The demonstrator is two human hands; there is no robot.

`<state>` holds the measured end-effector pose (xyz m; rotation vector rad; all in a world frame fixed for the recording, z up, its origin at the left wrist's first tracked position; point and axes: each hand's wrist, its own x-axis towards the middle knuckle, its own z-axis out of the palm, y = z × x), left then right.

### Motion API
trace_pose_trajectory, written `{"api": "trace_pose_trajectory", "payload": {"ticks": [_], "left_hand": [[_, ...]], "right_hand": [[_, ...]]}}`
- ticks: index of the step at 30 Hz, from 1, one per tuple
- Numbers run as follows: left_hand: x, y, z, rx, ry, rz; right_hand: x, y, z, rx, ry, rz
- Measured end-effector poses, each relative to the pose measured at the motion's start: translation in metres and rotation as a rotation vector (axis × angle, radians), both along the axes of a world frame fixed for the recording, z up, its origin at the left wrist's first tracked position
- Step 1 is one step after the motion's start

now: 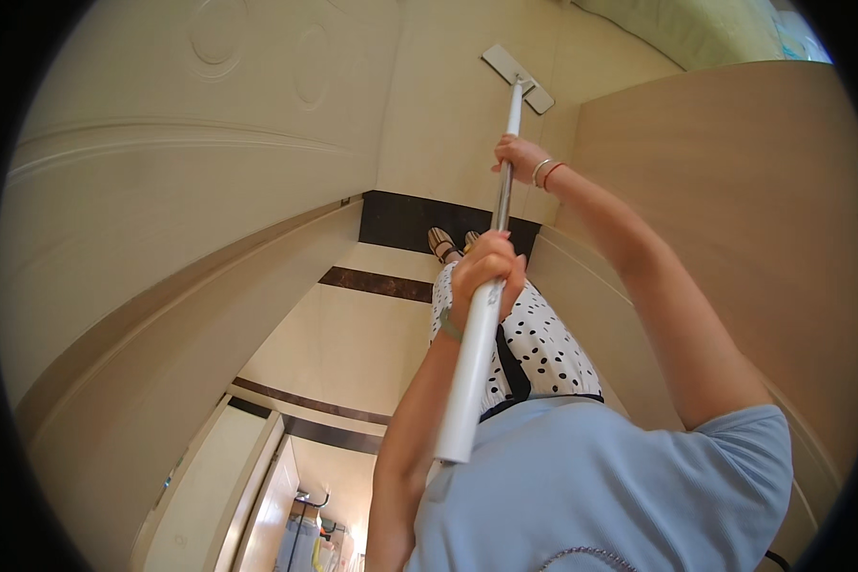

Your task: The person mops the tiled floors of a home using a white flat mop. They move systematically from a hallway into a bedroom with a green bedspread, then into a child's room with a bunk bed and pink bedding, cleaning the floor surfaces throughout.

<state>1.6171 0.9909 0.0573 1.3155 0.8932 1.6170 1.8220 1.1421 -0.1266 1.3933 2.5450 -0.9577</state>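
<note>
A flat mop with a white and silver pole runs from close to my body out to its flat rectangular head, which lies on the pale floor ahead. My left hand wraps round the thick white upper part of the pole, with a watch-like band at its wrist. Farther down, my right hand grips the pole near where silver meets white. Bracelets circle that wrist. The palm sides of both hands are hidden.
On the left stands a pale panelled door. To the right rises a light wood panel. A dark threshold strip crosses the floor by my feet. Pale green fabric hangs at the far right.
</note>
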Motion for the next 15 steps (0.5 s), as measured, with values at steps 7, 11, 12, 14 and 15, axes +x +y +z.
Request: {"api": "trace_pose_trajectory", "payload": {"ticks": [7,11,12,14,15], "left_hand": [[-0.069,-0.069,0.054,-0.171,0.054,0.134],[-0.093,-0.137,0.098,-0.332,0.122,0.278],[-0.097,-0.153,0.105,-0.359,0.138,0.32],[-0.1,-0.18,0.12,-0.424,0.153,0.408],[-0.101,-0.19,0.13,-0.464,0.152,0.458]], "right_hand": [[-0.099,-0.058,0.044,-0.043,-0.064,0.081],[-0.153,-0.113,0.055,-0.164,0.019,0.329],[-0.163,-0.131,0.053,-0.146,0.057,0.356],[-0.181,-0.177,0.033,-0.146,0.175,0.367],[-0.19,-0.199,0.026,-0.167,0.255,0.356]]}}
